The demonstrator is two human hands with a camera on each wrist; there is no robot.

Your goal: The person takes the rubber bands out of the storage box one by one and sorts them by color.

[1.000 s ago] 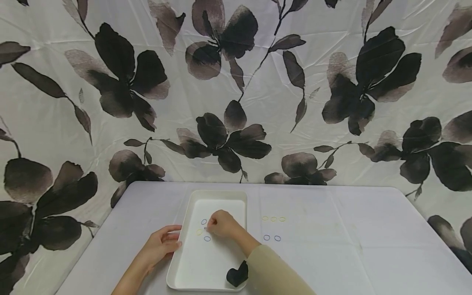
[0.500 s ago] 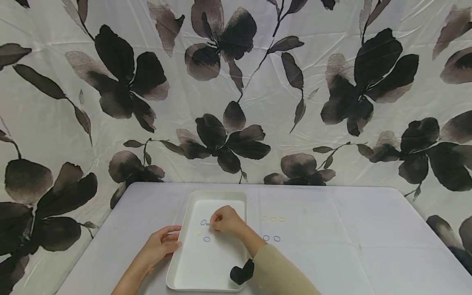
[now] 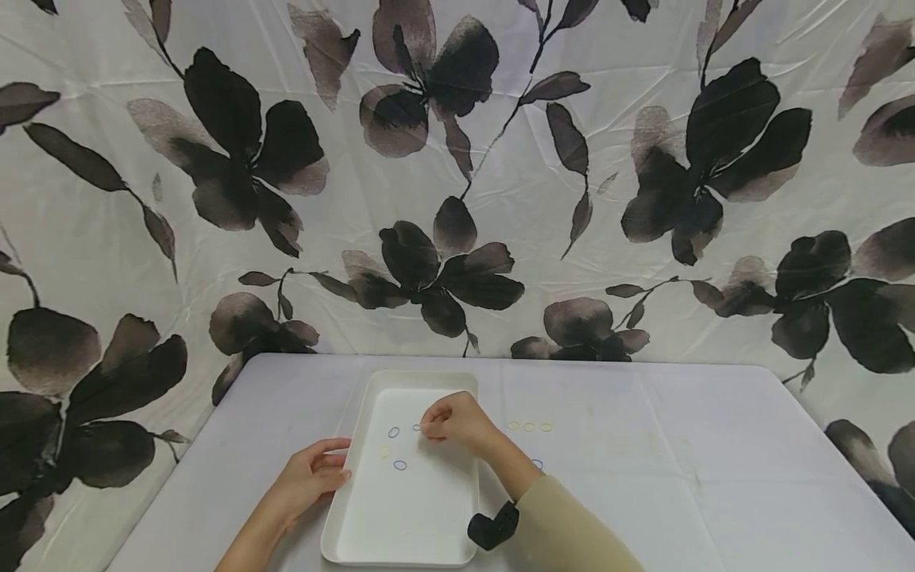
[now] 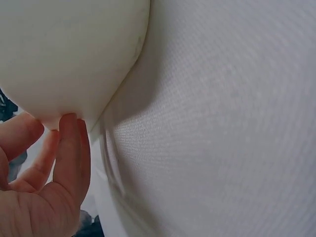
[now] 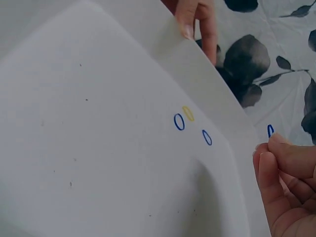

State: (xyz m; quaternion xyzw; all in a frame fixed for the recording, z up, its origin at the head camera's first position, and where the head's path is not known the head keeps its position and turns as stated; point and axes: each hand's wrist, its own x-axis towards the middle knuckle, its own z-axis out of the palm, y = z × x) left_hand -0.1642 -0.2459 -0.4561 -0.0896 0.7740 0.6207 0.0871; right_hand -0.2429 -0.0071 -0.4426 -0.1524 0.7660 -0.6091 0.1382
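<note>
Blue ring [image 5: 270,130] sits pinched at the curled fingertips [image 5: 269,165] of the right hand [image 3: 455,419], held just over the far part of the white tray [image 3: 343,492]. That forearm reaches in from the lower right. Left hand [image 3: 310,477] grips the tray's left rim, fingers bent over its edge.

The person's right arm wears a beige long sleeve [image 3: 572,520] with a black strap [image 3: 492,528] at the wrist; the left forearm [image 3: 246,548] is bare.
</note>
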